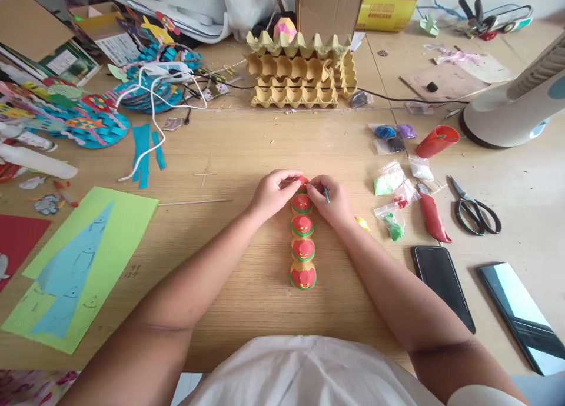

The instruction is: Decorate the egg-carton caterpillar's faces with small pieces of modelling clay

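Observation:
A narrow strip of egg-carton cups [302, 250] lies lengthwise in front of me. Its several cups are topped with red clay, ringed in green, and bear small yellow face details. At the far end, my left hand [279, 191] grips the last cup [302, 182] from the left, thumb and fingers closed against it. From the right, my right hand [329, 199] meets the same cup with its fingertips pinched. A thin blue stick [326, 195] pokes out of the right hand; its other end is hidden. The fingers partly cover the far cup's face.
Right of the strip lie yellow clay [362, 223], bagged clay [389, 177], a red-handled knife [432, 216], scissors [475, 207] and two phones [444, 282]. Stacked egg cartons [295, 94] stand at the back. Green paper [128, 218] and a thin wooden stick [194, 202] lie left.

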Tool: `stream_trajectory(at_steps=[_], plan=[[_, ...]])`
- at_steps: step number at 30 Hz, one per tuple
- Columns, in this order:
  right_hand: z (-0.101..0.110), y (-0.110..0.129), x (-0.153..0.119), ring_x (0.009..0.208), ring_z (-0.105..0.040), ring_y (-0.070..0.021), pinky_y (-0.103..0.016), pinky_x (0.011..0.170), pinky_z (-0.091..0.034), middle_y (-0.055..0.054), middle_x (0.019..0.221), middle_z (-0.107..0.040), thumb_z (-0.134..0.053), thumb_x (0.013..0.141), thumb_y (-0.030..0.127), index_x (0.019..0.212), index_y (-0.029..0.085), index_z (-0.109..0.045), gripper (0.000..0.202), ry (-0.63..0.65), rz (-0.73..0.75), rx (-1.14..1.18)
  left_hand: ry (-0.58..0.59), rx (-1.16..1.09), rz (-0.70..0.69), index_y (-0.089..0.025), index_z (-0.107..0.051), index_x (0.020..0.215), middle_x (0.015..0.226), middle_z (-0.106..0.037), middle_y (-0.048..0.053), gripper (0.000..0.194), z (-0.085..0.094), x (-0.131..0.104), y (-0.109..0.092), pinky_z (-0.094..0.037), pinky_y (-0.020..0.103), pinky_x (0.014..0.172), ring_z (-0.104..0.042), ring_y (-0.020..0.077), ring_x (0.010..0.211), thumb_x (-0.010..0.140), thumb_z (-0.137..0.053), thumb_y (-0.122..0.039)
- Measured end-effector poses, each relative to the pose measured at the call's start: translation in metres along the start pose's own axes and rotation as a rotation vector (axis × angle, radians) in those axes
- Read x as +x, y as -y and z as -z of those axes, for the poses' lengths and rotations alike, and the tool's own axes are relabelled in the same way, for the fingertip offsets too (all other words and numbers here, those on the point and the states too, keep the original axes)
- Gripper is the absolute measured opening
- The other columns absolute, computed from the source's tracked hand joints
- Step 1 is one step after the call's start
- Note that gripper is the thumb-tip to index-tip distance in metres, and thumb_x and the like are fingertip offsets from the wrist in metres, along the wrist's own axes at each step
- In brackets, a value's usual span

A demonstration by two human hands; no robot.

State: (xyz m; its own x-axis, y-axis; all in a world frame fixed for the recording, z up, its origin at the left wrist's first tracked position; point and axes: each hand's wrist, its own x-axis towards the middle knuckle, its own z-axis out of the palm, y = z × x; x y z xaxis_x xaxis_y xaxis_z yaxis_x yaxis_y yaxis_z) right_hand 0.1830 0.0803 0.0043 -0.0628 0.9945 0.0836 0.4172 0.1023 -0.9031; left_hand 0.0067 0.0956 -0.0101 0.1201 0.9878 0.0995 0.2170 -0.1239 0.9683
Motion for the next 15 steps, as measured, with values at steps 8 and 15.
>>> stream_trajectory(at_steps=[8,15], plan=[[0.0006,0.0022,-0.0014,0.060,-0.048,-0.0139,-0.028,0.061,-0.036,0.003,0.063,-0.054,-0.061,0.084,0.030,0.077,0.020,-0.062,0.012,0.001,0.006,-0.019,-0.002,-0.011,-0.009,-0.015,-0.075,0.111,0.117,-0.077,0.013,0.029,-0.0011,0.0009,0.0027,-0.059,0.038,0.097,-0.074,0.0233,0.105,0.086,-0.070,-0.029],[-0.0009,-0.0008,-0.0007,0.060,-0.048,-0.0137,-0.028,0.060,-0.036,0.003,0.063,-0.054,-0.060,0.083,0.030,0.076,0.020,-0.061,0.012,-0.004,0.027,-0.023,0.000,-0.009,-0.013,-0.014,-0.075,0.112,0.118,-0.077,0.014,0.030,-0.0019,0.0003,0.0028,-0.059,0.039,0.097,-0.074,0.0237,0.105,0.086,-0.070,-0.028]])
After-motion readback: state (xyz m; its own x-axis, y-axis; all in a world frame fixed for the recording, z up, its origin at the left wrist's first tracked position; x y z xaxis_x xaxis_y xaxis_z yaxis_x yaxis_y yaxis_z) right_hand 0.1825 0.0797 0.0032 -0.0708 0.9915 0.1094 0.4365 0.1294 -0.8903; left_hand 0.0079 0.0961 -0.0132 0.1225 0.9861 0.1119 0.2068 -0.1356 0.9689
